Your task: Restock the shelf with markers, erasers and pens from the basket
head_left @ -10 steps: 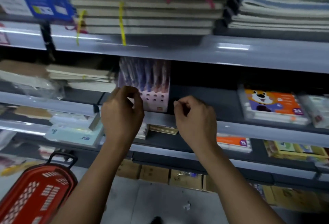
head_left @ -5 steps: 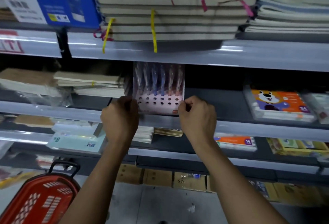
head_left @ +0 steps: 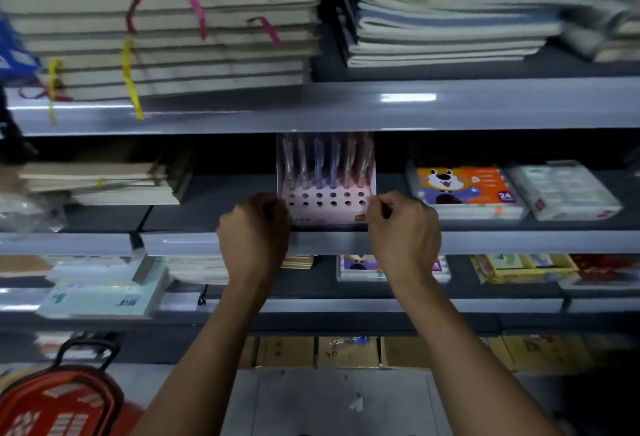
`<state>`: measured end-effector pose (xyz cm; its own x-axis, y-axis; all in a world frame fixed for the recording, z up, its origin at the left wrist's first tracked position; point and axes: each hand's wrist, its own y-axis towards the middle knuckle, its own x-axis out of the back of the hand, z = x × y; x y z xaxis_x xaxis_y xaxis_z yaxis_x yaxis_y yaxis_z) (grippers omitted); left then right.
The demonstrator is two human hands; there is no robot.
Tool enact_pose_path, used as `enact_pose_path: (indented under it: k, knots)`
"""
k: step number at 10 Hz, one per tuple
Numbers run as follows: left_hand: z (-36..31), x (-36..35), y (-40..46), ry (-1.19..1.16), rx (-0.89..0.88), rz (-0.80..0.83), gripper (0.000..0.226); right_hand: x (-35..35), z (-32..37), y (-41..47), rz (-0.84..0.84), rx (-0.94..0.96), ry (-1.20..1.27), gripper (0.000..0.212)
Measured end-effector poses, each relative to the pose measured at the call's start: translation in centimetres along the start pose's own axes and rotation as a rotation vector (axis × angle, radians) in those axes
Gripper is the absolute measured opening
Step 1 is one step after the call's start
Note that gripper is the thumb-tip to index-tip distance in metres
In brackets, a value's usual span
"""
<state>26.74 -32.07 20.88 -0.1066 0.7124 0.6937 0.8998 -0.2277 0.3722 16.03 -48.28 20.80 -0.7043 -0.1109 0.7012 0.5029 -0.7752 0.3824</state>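
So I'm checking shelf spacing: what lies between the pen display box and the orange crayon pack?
Only bare dark shelf, in the head view, between pen display box and orange crayon pack.

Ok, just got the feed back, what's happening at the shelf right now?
A person is holding a pink pen display box on the middle shelf, left hand gripping its left edge and right hand pinching its right edge. The box stands upright near the shelf's front lip, pens in its back rows. The red basket sits on the floor, lower left.
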Motion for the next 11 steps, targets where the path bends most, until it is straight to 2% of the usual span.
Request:
enact_pose_path:
  k: [3,7,9,11]
  knots:
    - [-4.0,-2.7,-1.1,-0.054,0.036,-0.025,0.018,2.1,-3.5,1.7,-0.008,0.006,-0.006,0.024]
    - [-3.9,-3.0,-1.6,-0.091,-0.003,-0.079,0.014,2.0,-4.3,1.5,-0.015,0.045,0.055,0.02]
    - [-3.0,-2.8,-2.0,-0.065,-0.127,-0.075,0.017,2.0,-4.7,1.1,-0.017,0.078,0.113,0.015]
    - [-1.8,-3.1,-3.0,-0.086,-0.215,-0.159,0.008,2.3,-5.3,-0.6,-0.082,0.121,0.164,0.007]
